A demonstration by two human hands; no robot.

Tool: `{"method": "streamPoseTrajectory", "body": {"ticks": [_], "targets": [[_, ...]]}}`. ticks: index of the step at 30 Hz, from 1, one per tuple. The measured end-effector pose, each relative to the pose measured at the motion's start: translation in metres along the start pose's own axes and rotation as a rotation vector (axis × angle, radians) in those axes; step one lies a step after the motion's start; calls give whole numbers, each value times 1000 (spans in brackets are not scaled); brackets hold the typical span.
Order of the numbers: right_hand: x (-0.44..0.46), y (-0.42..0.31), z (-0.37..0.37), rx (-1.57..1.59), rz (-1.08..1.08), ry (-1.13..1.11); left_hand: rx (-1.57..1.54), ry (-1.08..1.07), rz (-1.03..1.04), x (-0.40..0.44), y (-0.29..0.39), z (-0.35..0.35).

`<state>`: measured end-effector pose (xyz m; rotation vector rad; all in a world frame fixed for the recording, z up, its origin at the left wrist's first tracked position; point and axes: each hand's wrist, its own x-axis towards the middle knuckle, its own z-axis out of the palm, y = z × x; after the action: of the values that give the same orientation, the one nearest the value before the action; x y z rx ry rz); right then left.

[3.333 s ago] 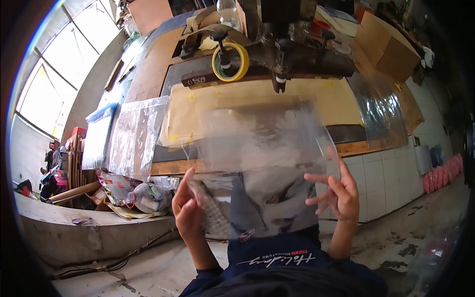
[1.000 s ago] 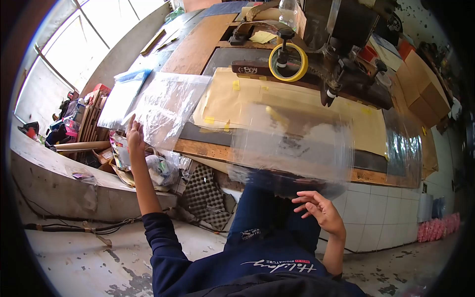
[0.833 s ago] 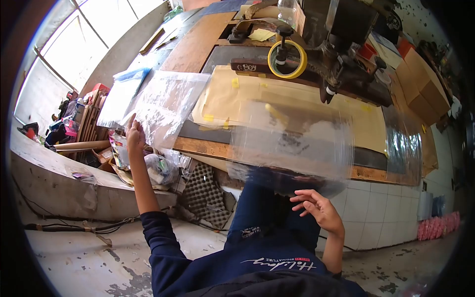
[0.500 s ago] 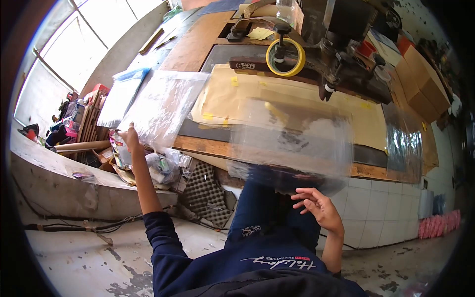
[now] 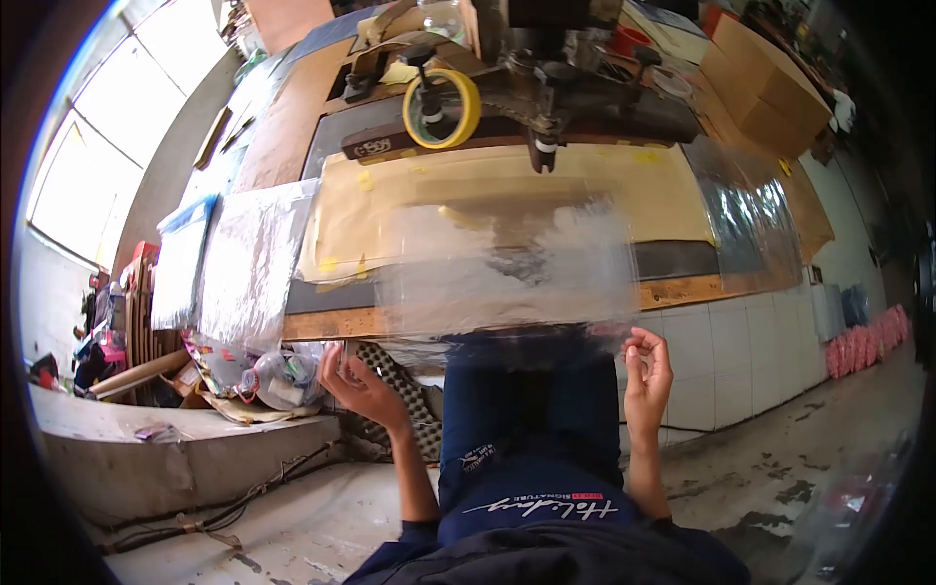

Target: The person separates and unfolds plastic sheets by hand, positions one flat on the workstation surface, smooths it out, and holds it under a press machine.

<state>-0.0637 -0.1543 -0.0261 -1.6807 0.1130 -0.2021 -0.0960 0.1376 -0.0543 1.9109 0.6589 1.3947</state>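
A stack of clear plastic sheets or bags (image 5: pixel 507 278) lies over the front of the worktable, its front edge overhanging toward my lap. My left hand (image 5: pixel 366 390) is near the stack's front left corner, fingers slightly bent and apart, with nothing visible in it. My right hand (image 5: pixel 647 380) is beside the front right corner, fingers curled and the thumb apart from the index finger. Whether its fingertips touch the plastic is hard to see. Under the plastic is yellowish paper (image 5: pixel 341 210) taped to the table.
A dark machine bar (image 5: pixel 614 132) with knobs and a yellow tape roll (image 5: pixel 475 109) spans the table. More clear plastic (image 5: pixel 255 258) hangs at the left edge, and other plastic (image 5: pixel 751 224) lies right. A cardboard box (image 5: pixel 765 88) stands back right; clutter (image 5: pixel 283 375) fills the lower left.
My left hand has come off the plastic at the left and moved right, near the stack's front corner. My right hand has risen slightly to the right corner. The view has shifted.
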Motion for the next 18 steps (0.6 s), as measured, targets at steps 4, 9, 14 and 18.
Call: {"method": "streamPoseTrajectory", "body": {"ticks": [4,9,14,18], "targets": [[-7,11,-7,-76,-2,16,-306,-288,-287,-28,-2,2],[-11,6,1,206,164,-137,-251,-431,-320,-18,-6,-7],[-10,12,2,-9,95,-36,-237,-528,-336,-11,-5,-11],[-10,19,0,-100,55,49,-287,-596,-344,-14,-13,-13]]}}
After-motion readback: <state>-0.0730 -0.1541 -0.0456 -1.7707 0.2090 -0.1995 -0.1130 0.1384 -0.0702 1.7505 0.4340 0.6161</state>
